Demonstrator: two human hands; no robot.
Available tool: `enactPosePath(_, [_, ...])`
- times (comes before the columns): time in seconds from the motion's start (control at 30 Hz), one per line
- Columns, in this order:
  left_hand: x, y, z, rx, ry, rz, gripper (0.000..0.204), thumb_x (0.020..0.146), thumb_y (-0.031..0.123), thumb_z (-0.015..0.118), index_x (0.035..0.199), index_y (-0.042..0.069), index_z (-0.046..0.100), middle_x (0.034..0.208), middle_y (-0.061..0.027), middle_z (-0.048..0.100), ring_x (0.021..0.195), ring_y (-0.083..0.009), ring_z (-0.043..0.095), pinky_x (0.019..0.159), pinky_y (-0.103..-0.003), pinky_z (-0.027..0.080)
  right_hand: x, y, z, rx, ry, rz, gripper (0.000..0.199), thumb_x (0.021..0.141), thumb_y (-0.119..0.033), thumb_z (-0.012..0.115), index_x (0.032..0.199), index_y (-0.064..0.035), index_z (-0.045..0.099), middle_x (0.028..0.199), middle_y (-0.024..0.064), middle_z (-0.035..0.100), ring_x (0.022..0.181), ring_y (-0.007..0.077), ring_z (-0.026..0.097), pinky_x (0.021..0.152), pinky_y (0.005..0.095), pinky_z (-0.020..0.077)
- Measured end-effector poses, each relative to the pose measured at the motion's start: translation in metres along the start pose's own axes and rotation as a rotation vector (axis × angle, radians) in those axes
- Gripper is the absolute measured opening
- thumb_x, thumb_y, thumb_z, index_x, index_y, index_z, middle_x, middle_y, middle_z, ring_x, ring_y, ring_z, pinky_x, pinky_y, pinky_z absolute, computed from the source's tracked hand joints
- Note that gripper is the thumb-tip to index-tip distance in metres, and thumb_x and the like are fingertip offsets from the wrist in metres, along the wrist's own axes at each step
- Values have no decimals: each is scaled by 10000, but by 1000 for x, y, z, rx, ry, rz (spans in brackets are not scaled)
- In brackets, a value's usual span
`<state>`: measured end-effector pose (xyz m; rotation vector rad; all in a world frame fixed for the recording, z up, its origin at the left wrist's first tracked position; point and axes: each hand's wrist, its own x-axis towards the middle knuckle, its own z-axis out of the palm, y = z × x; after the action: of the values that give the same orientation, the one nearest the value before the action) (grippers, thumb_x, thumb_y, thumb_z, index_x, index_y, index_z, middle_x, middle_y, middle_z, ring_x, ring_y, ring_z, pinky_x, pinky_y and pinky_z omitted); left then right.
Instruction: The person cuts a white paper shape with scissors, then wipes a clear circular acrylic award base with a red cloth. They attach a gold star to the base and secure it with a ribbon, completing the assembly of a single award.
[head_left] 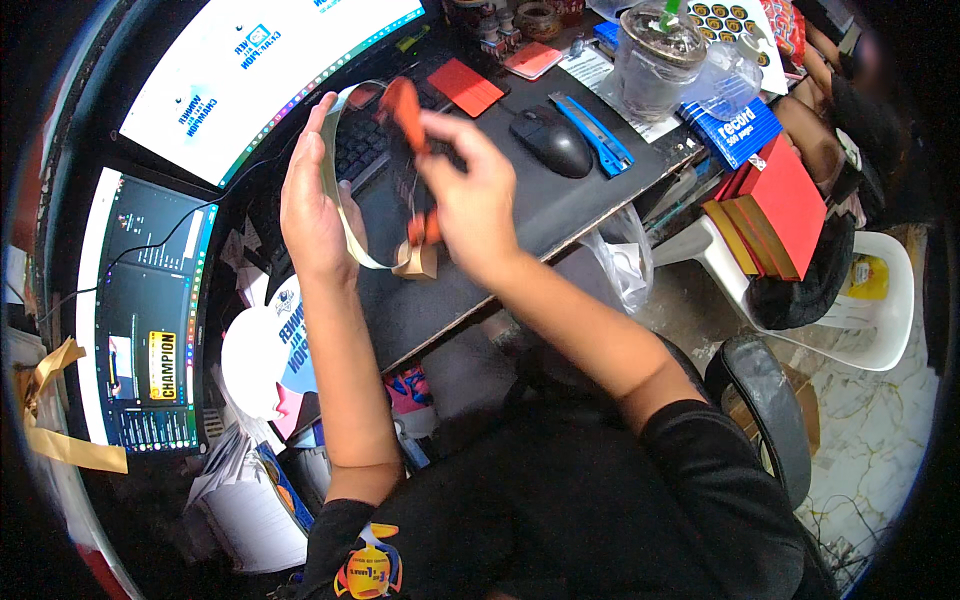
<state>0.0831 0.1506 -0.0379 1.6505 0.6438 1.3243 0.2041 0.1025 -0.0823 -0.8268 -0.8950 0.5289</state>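
My left hand (310,215) is raised above the desk, its fingers straight and pressed along the outside of a pale, glossy curved band (331,170). The thumb appears to lie on the band's inner side. Closed fingers of my right hand (470,195) grip an orange-red object (403,112), smeared by motion, whose kind I cannot make out. A second orange part (425,228) shows below that hand. At the band's lower end is a small tan block-like piece (420,262). How these parts join is hidden.
A keyboard (360,150) lies behind my hands, with two lit monitors (255,80) at left. Rightward are a black mouse (552,140), a blue cutter knife (593,135) and a lidded plastic cup (655,65). Red books (775,215) rest on a white chair (885,330) beyond the desk edge.
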Motion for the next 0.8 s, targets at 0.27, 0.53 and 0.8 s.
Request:
enactPosePath(0.27, [11, 6, -2, 66, 52, -108, 532, 1009, 378, 358, 1409, 39, 448, 1480, -127, 401, 1445, -285, 187, 1170, -492, 41, -31, -41, 8, 314, -466, -282, 438, 678, 145, 522, 1065, 0, 667, 1018, 133, 651, 1023, 252, 615, 940, 367, 463])
enactPosePath(0.53, [1, 4, 7, -2, 144, -88, 476, 1022, 320, 376, 1378, 24, 485, 1461, -134, 429, 1422, -275, 257, 1168, -492, 55, 116, 98, -21, 39, -137, 716, 383, 797, 55, 605, 1166, -28, 664, 1012, 95, 650, 897, 170, 584, 816, 306, 467])
enactPosePath(0.8, [-1, 7, 5, -50, 142, -171, 649, 1006, 544, 288, 1396, 56, 466, 1507, -129, 349, 1406, -320, 225, 1089, -652, 26, 149, -17, 21, -560, -651, 195, 383, 727, 26, 560, 1058, -75, 723, 694, 50, 622, 615, 117, 548, 517, 285, 429])
